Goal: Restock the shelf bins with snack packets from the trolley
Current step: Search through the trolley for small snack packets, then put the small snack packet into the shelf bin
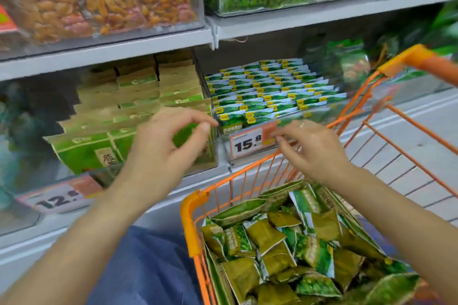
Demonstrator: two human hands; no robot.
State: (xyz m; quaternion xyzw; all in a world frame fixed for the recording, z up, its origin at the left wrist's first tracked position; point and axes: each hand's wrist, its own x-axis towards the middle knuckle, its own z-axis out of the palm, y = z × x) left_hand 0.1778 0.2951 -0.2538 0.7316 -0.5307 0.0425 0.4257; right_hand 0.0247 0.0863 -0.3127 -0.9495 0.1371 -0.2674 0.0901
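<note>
Green snack packets [285, 250] heaped loose in orange trolley [190, 220]; shelf bin [309, 119] holds matching packets in upright, neat rows.

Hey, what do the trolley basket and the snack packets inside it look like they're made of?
Trolley basket: thin rods, probably coated metal wire, glossy orange, with smooth, likely plastic corner caps. Snack packets: thin printed film, apparently plastic or foil laminate, judging by creases, crimped ends and light sheen.

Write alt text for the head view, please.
Two empty hands, left hand and right hand, hover above an orange trolley of green snack packets, before a shelf bin packed with rows of matching green packets.
</note>
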